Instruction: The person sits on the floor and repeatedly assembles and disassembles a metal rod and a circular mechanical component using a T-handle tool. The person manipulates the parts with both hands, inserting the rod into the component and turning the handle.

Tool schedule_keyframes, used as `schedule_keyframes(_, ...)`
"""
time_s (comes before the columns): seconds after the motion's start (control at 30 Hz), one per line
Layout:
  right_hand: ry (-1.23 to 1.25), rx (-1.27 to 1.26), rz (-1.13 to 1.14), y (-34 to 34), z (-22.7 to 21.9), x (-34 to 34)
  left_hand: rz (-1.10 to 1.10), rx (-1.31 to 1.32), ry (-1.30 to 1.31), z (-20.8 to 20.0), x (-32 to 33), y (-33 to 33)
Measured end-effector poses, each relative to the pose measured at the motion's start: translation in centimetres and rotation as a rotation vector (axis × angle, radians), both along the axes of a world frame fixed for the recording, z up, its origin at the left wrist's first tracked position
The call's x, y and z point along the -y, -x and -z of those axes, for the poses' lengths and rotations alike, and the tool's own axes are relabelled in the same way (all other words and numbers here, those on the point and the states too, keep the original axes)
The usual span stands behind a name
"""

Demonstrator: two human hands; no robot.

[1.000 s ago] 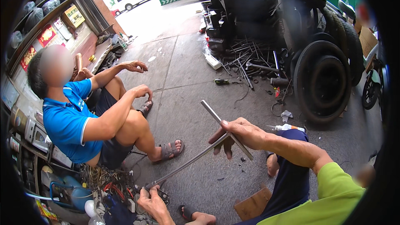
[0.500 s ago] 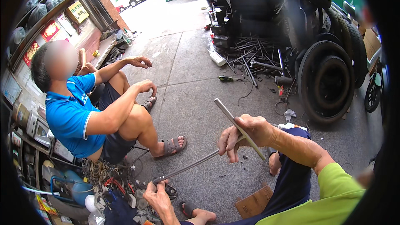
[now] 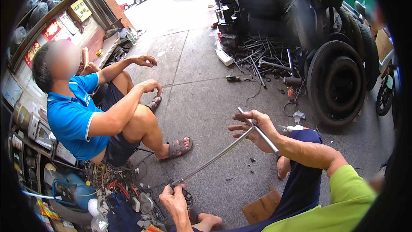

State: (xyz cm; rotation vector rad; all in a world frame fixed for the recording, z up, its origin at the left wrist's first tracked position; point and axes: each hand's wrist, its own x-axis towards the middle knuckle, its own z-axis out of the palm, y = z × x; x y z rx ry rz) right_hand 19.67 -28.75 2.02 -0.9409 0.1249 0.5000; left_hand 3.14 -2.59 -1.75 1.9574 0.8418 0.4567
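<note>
A metal T-handle wrench [image 3: 216,157] slants between my two hands. My right hand [image 3: 265,129] is at its crossbar, which lies across the palm under the thumb, with several fingers stretched out to the left. Lower down, my left hand [image 3: 174,201] pinches the dark socket end between thumb and fingers. A small black part [image 3: 187,196] shows just beside the left fingers; its kind and how it meets the socket are not clear.
A seated person in a blue shirt [image 3: 79,114] is at the left, one sandalled foot forward. Cables and tools [image 3: 116,184] lie below. Metal rods [image 3: 266,56] and stacked tyres [image 3: 337,83] stand at the far right. Brown cardboard [image 3: 262,206] lies near my leg.
The crossbar has turned within my right hand, whose curled fingers have straightened, and that hand has shifted slightly up. My left hand has moved right with the socket end and black part.
</note>
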Motion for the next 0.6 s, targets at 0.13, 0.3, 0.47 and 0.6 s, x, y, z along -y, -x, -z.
schedule_keyframes(0.13,0.194,-0.043,0.081,-0.4,0.6,0.1,0.001,-0.012,-0.081,0.4,-0.3,-0.3)
schedule_keyframes(0.3,0.261,0.078,0.089,-1.5,1.2,0.2,0.03,-0.051,-0.135,-0.4,0.2,-0.5)
schedule_keyframes(0.47,0.246,0.236,0.165,-1.6,0.8,0.7,0.073,-0.066,-0.08,-0.9,0.7,-0.4)
schedule_keyframes(0.6,0.236,0.39,0.268,-2.2,1.5,0.5,0.07,0.011,-0.015,-0.9,1.3,-0.5)
